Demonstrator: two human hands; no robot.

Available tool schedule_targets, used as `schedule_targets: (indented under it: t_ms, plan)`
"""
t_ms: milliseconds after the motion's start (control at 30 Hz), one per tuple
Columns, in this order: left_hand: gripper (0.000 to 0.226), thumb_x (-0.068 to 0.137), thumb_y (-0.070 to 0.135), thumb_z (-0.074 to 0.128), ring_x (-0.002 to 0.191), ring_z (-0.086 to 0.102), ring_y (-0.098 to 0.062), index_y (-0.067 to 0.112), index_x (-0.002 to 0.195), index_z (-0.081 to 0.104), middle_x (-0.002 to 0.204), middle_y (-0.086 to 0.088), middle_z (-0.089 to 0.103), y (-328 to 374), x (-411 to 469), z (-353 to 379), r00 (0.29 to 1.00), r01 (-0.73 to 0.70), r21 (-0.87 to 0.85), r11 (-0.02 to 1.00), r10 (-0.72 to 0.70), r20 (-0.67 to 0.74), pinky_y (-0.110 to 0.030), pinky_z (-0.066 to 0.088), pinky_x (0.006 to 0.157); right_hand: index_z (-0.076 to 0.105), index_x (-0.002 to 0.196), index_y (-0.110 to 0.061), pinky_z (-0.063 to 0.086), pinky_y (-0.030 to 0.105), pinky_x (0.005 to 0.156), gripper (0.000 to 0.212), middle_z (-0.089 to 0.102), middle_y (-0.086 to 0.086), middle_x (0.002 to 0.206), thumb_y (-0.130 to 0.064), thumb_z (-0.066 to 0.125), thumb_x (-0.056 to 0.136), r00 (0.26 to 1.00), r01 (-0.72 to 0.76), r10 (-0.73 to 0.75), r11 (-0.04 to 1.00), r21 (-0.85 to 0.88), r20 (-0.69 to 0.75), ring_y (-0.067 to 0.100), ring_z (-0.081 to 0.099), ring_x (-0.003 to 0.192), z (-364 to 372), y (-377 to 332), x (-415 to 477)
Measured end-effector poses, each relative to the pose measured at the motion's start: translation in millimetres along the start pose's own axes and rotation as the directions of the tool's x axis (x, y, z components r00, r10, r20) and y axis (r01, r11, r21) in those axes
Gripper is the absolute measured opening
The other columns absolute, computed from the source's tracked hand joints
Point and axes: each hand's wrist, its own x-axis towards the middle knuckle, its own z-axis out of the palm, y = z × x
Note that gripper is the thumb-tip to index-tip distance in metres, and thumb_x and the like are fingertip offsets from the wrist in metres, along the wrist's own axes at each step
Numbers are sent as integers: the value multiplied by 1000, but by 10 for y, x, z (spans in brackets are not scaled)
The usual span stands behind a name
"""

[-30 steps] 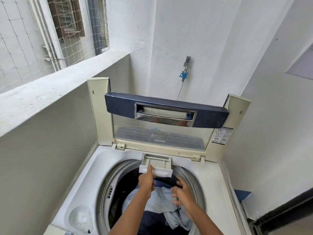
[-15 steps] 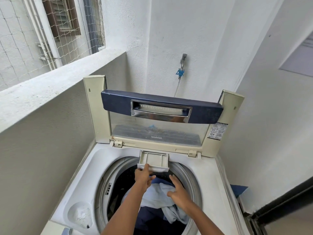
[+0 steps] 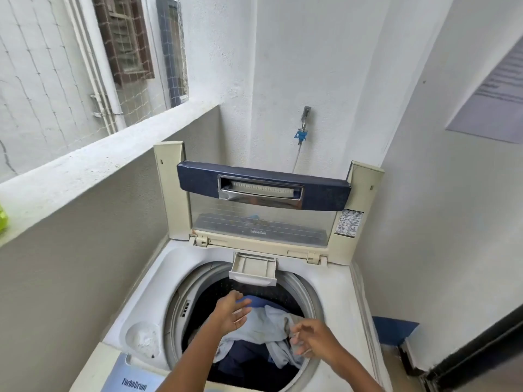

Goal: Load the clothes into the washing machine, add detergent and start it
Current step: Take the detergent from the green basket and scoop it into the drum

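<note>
Head view, near to far. Nearest us, on the blue front panel of the washing machine, we read one word: "TurboDrum". The machine is a top loader. Its long axis runs from us toward the back wall, and its round drum mouth faces up.

Two hands, both over the drum. The left hand has its fingers spread and relaxed, palm turned right, and holds nothing. The right hand has its fingers curled at the right edge of the pale blue cloth; we cannot tell whether it pinches the cloth or only touches it.

The clothes lie inside the drum in three colours: the pale blue cloth on top, dark navy fabric beneath and nearer us, and a brighter blue piece at the far side. The number of garments cannot be told.

One round recess with white residue sits at the machine's front left corner.

One detergent drawer is pulled out from the far rim, its front toward us, overhanging the drum.

Behind it one lid stands folded upright, with a dark blue handle strip. The print on its clear panel is too small to read. One sticker on the lid's right frame is also unreadable.

On the back wall is one tap with a blue connector. A ledge runs along the left. One sheet of paper is on the right wall, its text blurred.
</note>
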Motion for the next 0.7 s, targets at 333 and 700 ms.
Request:
schedule_targets:
  t_ms: [333, 700]
  plan:
    - [17, 97, 23, 40, 68, 56, -14, 15, 102, 54, 91, -2, 65, 153, -1050, -246, 916, -331, 463, 822, 397, -51, -20, 38, 53, 59, 86, 4, 34, 21, 45, 18, 59, 16, 68, 6, 41, 90, 996, 81, -72, 978, 192, -53, 20, 50, 48, -86, -132, -403]
    - [23, 92, 7, 47, 55, 60, 2, 25, 82, 57, 80, 6, 67, 218, -2297, -966, 707, -371, 830, 417, 706, -38, -8, 44, 55, 64, 86, -2, 47, 25, 53, 19, 70, 13, 74, -2, 46, 92, 958, 237, -270, 936, 260, 98, 17, 63, 52, 504, -581, -416]
